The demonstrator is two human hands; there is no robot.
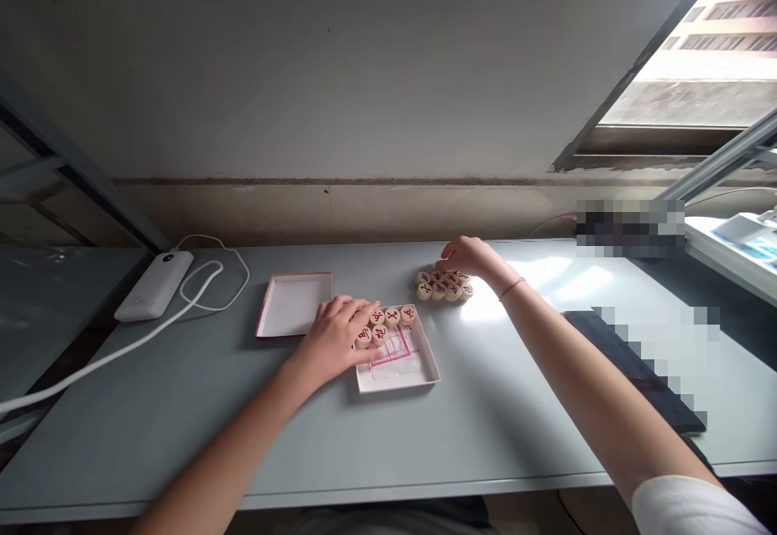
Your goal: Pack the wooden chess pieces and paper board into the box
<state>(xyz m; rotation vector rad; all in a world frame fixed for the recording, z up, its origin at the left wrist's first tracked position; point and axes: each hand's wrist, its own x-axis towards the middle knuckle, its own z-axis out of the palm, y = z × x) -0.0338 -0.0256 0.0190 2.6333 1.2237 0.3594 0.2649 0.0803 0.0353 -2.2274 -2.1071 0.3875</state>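
A shallow white box (397, 369) sits in the middle of the grey table, with round wooden pieces (392, 316) bearing red characters in its upper part. My left hand (340, 329) rests at the box's left edge, fingers apart and touching the pieces there; its fingers partly cover them. Behind and to the right, several round pieces with dark characters (438, 291) stand in two rows on the table. Over the back row is my right hand (464, 256), its fingers curled down; whether a piece is between the fingertips is hidden.
An empty box lid (295, 304) lies to the left of the box. Farther left are a white power bank (154, 286) and a looping white cable (206, 280). A dark flat object (631, 369) lies on the right. A wall rises behind the table.
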